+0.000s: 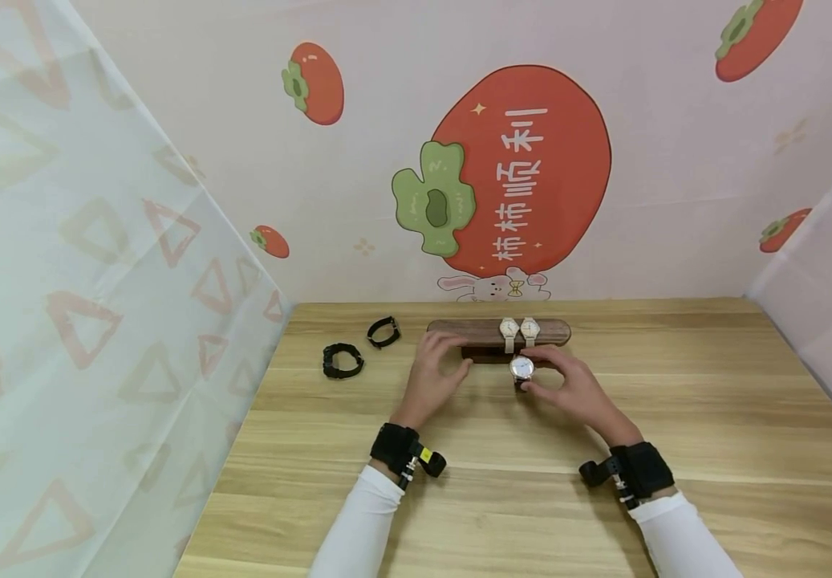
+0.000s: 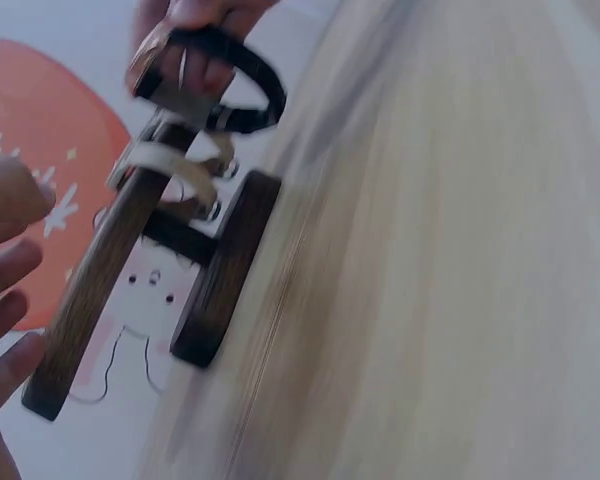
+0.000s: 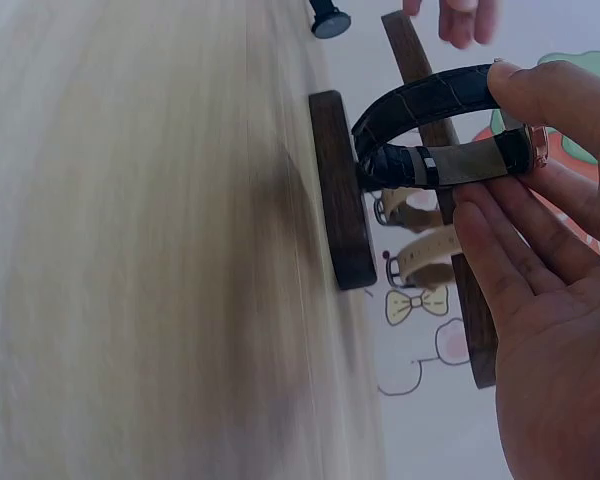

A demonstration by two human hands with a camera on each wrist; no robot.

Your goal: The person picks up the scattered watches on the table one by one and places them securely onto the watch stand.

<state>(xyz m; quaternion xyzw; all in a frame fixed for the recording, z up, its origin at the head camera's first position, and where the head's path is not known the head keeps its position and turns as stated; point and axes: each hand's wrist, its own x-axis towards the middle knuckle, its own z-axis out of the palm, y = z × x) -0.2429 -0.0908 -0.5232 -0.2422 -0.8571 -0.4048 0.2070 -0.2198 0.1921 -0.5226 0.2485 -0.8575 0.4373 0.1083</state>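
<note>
Your right hand (image 1: 574,389) pinches the dark-strapped wristwatch (image 1: 521,368) before the watch stand (image 1: 484,330), near the back edge of the bench (image 1: 719,401), with room rightward; your left hand (image 1: 432,379) is spread at the stand's left end.

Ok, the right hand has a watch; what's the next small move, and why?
Probably ease the right hand toward the right end of the bar, lining up the dark-strapped watch: it looks closed into a loop, it's held in front of the bar, and that end shows bare beside two cream-strapped watches.
</note>
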